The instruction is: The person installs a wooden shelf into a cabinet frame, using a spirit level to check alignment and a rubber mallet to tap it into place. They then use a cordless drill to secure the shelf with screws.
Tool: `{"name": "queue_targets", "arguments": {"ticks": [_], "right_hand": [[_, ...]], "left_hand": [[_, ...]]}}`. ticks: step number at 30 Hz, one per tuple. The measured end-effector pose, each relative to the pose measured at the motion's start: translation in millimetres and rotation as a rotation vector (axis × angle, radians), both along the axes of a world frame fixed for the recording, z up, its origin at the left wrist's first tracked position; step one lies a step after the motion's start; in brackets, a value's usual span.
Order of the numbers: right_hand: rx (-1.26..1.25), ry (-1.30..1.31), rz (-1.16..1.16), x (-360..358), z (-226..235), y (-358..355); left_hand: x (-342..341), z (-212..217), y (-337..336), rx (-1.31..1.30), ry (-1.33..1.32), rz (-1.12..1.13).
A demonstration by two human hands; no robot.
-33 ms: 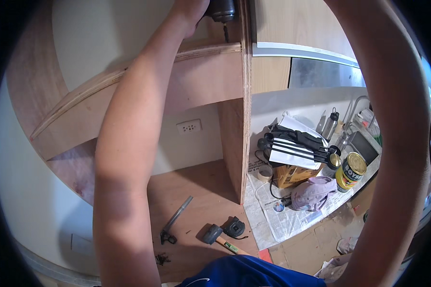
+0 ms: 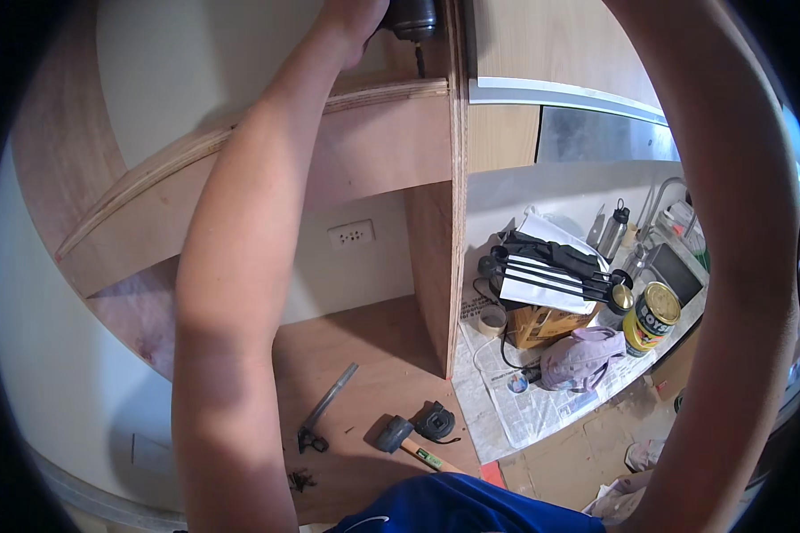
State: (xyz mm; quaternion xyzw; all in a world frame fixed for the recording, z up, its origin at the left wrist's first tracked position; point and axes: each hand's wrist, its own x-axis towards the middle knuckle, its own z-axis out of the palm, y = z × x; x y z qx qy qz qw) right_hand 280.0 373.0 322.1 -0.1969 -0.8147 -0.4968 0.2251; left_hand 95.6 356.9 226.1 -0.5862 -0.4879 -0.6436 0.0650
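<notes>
My left arm reaches up to the top edge, where my left hand (image 2: 357,22) is closed at a dark power drill (image 2: 412,19); the fingers are mostly cut off by the picture's edge. The drill bit (image 2: 420,60) points down, just above the plywood shelf (image 2: 387,93) and close to the upright plywood panel (image 2: 457,195). My right arm is raised along the right side, and its hand is out of view. Below, on the wooden bottom board, lie a claw hammer (image 2: 329,400), a mallet (image 2: 396,435) with a dark head, a black tape measure (image 2: 435,421) and several loose screws (image 2: 300,481).
Right of the panel, a counter covered with newspaper (image 2: 551,413) holds a cardboard box (image 2: 542,327) under black rods, a tape roll (image 2: 491,321), a lilac cloth bag (image 2: 583,359), a paint can (image 2: 652,320) and a bottle (image 2: 613,230). A wall socket (image 2: 352,234) sits beneath the shelf.
</notes>
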Motion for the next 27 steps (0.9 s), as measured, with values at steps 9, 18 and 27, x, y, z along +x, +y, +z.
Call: {"name": "queue_targets", "arguments": {"ticks": [9,18,27], "right_hand": [[-0.014,0.065,-0.025,1,-9,-4],[-0.076,0.011,-0.027,1,-10,6],[-0.105,0.052,-0.001,5,-13,2]], "left_hand": [[4,-3,-7,-0.042,0.053,0.057],[9,-10,-6,0.020,0.096,0.095],[25,-13,-15,0.014,0.059,0.078]]}}
